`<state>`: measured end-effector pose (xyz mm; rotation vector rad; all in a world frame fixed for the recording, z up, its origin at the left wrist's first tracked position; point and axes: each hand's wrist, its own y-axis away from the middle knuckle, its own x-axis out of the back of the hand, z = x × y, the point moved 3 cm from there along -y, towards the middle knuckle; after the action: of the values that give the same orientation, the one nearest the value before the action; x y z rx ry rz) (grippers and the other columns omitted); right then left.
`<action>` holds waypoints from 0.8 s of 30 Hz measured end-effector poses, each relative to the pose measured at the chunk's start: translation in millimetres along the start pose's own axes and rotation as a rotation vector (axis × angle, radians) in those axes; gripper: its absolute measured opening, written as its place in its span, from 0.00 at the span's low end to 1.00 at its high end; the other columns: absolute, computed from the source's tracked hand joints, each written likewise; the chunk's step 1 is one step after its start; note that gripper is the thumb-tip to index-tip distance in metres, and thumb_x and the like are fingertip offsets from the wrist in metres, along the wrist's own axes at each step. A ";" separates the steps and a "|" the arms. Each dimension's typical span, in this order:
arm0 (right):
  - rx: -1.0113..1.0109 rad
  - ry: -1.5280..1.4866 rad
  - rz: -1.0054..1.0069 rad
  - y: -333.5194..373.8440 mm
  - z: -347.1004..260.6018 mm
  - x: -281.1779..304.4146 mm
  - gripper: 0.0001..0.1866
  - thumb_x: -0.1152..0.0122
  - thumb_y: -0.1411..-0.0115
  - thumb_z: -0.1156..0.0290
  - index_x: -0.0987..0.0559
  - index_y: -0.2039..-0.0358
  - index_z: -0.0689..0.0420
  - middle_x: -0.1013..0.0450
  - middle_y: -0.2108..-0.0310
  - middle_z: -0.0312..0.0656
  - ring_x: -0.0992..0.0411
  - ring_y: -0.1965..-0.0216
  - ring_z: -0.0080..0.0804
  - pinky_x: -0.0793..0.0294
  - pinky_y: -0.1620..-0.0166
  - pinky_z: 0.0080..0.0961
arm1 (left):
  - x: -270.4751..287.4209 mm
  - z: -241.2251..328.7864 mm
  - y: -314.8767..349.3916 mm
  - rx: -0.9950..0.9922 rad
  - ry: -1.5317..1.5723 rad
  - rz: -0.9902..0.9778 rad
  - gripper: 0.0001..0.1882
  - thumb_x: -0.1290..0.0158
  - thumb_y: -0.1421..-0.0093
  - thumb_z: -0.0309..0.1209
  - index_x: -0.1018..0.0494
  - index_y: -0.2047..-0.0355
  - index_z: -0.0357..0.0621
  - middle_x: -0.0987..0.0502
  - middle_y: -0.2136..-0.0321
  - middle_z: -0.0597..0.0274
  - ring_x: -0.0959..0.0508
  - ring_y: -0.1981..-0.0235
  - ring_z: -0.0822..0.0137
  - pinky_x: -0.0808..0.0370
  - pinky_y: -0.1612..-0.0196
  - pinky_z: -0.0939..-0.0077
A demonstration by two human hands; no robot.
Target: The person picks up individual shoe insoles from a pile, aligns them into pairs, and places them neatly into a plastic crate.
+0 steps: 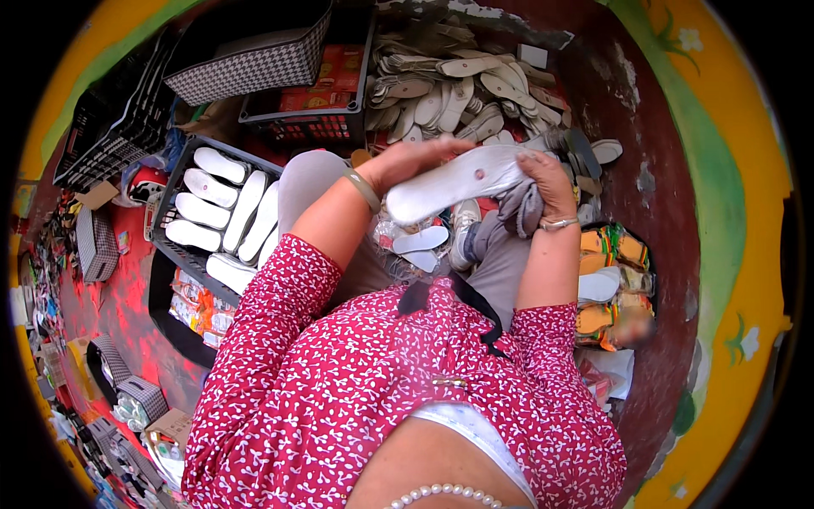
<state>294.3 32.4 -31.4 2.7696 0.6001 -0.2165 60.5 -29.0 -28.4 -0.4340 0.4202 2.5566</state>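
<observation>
A white insole (454,181) with a small reddish mark is held above my lap. My right hand (549,180) grips its right end, thumb on top. A bunched grey cloth (521,210) hangs just under that hand, against the insole. My left hand (415,161), slightly blurred, stretches its fingers flat along the insole's far edge; whether it touches is hard to tell. Below, between my legs, lie more light insoles (421,240) on clear plastic, beside a worn shoe (465,222) on my foot.
A black crate (197,270) at my left holds several white insoles in rows. Farther off, a big heap of insoles (458,93) lies by a dark crate with red boxes (332,75) and a houndstooth basket (246,72). Orange packages (598,316) sit at my right, near a dark red wall (653,220).
</observation>
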 end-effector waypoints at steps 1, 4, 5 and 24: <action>-0.026 -0.185 0.016 2.1 -3.4 -0.6 0.13 0.44 0.42 0.70 0.26 0.60 0.65 0.24 0.68 0.42 0.25 0.69 0.26 0.25 0.65 0.22 | 14.0 -9.7 -6.9 -0.086 0.271 -0.095 0.36 0.62 0.39 0.55 0.47 0.39 0.42 0.31 0.51 0.47 0.26 0.54 0.58 0.26 0.54 0.70; -0.054 -0.394 0.031 2.9 -5.2 0.1 0.13 0.44 0.42 0.70 0.26 0.59 0.64 0.24 0.67 0.45 0.24 0.70 0.31 0.24 0.65 0.25 | 8.7 25.9 9.8 -0.440 0.727 -0.148 0.40 0.61 0.42 0.59 0.48 0.39 0.41 0.39 0.44 0.45 0.37 0.43 0.54 0.42 0.40 0.60; -0.103 -0.446 0.039 -2.2 1.1 -1.2 0.14 0.44 0.43 0.68 0.26 0.59 0.63 0.24 0.66 0.45 0.24 0.70 0.33 0.23 0.66 0.27 | 13.9 26.7 9.1 -0.571 0.724 -0.152 0.39 0.54 0.43 0.55 0.49 0.39 0.44 0.42 0.42 0.46 0.42 0.40 0.55 0.48 0.38 0.57; -0.121 -0.398 -0.082 8.4 29.2 -99.5 0.15 0.43 0.42 0.66 0.28 0.59 0.63 0.26 0.76 0.39 0.30 0.85 0.22 0.27 0.82 0.18 | 52.5 32.4 16.4 -0.799 1.026 0.409 0.09 0.50 0.44 0.29 0.33 0.64 0.41 0.28 0.71 0.55 0.28 0.64 0.58 0.33 0.49 0.59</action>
<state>205.7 -22.0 -36.2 2.4877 0.5965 -0.7046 1.6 -7.8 -15.8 -2.1523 -0.2592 2.5767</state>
